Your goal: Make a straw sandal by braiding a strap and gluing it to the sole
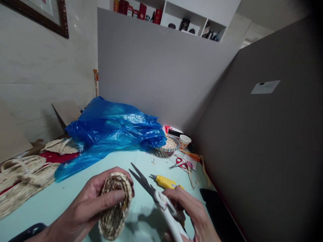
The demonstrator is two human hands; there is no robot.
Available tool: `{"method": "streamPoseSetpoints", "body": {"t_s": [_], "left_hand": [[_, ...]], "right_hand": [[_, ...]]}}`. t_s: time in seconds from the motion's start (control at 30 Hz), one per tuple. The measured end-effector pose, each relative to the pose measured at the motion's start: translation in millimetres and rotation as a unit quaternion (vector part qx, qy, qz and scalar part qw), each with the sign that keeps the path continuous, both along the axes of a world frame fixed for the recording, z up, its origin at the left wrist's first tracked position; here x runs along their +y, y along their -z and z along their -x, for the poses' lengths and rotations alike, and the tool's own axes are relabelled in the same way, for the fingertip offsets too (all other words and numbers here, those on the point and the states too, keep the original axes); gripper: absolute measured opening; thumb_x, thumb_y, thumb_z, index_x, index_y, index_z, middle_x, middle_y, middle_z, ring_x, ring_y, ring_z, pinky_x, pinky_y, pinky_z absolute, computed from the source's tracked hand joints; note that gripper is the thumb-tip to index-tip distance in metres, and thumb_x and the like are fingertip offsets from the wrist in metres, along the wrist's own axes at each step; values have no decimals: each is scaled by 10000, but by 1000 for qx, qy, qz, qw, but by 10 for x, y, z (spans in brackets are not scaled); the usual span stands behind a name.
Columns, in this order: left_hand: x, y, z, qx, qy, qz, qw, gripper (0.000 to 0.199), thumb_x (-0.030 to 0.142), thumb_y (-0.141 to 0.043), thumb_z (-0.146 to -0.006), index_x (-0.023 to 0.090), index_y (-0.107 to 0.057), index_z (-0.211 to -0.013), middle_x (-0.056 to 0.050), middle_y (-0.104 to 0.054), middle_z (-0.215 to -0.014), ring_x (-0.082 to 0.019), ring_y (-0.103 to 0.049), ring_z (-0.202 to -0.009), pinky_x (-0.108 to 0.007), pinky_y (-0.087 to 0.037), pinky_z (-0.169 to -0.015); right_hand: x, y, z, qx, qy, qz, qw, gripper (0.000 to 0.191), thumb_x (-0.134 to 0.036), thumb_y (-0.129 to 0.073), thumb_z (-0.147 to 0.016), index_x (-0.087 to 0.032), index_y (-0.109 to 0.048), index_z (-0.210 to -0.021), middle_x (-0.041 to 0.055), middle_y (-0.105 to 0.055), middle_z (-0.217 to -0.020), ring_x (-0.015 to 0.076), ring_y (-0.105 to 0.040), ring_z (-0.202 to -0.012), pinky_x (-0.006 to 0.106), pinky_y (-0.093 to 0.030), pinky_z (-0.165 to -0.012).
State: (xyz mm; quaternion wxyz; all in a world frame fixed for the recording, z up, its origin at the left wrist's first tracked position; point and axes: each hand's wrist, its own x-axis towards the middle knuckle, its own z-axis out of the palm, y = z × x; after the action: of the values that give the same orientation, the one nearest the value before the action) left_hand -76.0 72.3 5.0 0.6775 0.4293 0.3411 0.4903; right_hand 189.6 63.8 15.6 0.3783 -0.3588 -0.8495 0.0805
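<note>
Clamped in left hand (91, 198), near and above table (52, 195): woven oval (112, 222). Gripped in right hand (195, 210), just beside: white-handled scissors (148, 189) with parted blades. Beyond: yellow tool (165, 182), then blue plastic (113, 124). Apparently at a positioning step; for any cut, calling for steady support and well-cleared fingertips.

Braided oval piece (113, 220): cream mottled with brown, plaited pattern. Large scissors (161, 201): white handles, dark grey blades. Pen-like tool (165, 182): yellow. Plastic sheet (113, 122): glossy blue. Surface (63, 198): pale mint. Small scissors (178, 160): red handles. Far panel (151, 67): plain grey.
</note>
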Motion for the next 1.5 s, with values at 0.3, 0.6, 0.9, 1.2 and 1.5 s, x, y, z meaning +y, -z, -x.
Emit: {"method": "streamPoseSetpoints", "body": {"t_s": [0.3, 0.6, 0.9, 1.2, 1.5], "left_hand": [[18, -44, 17, 199, -42, -89, 975, 301, 577, -785, -759, 281, -772, -812, 23, -678, -725, -184, -612, -689, -229, -505, -634], [9, -67, 16, 208, -92, -115, 967, 244, 539, -820, -735, 305, -792, -795, 24, -717, -751, -189, -649, -701, -224, -515, -652], [92, 60, 11, 80, -11, -107, 991, 259, 481, -853, -740, 251, -822, -855, -11, -708, -710, -180, -620, -638, -236, -496, -579], [54, 64, -33, 26, -15, -48, 998, 252, 440, -905, -689, 256, -819, -839, 9, -634, -692, -150, -549, -641, -213, -482, -583], [37, -7, -61, 29, -40, -10, 999, 249, 442, -935, -644, 275, -813, -782, 17, -631, -726, -158, -530, -684, -212, -523, -620]], "right_hand": [[36, 56, -64, -28, -5, 101, 994, 488, -700, -650, -871, -261, -692, -1079, 0, -696, -824, 177, -666, -673, 242, -498, -604], [27, 52, -72, -23, 1, 96, 995, 490, -699, -638, -882, -260, -694, -1093, 27, -750, -911, 195, -703, -720, 248, -522, -609], [-36, -2, 3, -2, -31, 49, 998, 597, -749, -404, -975, -237, -693, -1083, 49, -688, -769, 202, -654, -629, 267, -527, -559], [-39, 85, -20, -23, -21, 42, 999, 605, -734, -391, -986, -251, -668, -1222, 50, -684, -784, 209, -670, -668, 267, -561, -620], [15, 248, -33, -19, -57, 44, 997, 517, -631, -394, -1032, -227, -612, -1270, 66, -669, -865, 178, -631, -670, 244, -515, -597]]}}
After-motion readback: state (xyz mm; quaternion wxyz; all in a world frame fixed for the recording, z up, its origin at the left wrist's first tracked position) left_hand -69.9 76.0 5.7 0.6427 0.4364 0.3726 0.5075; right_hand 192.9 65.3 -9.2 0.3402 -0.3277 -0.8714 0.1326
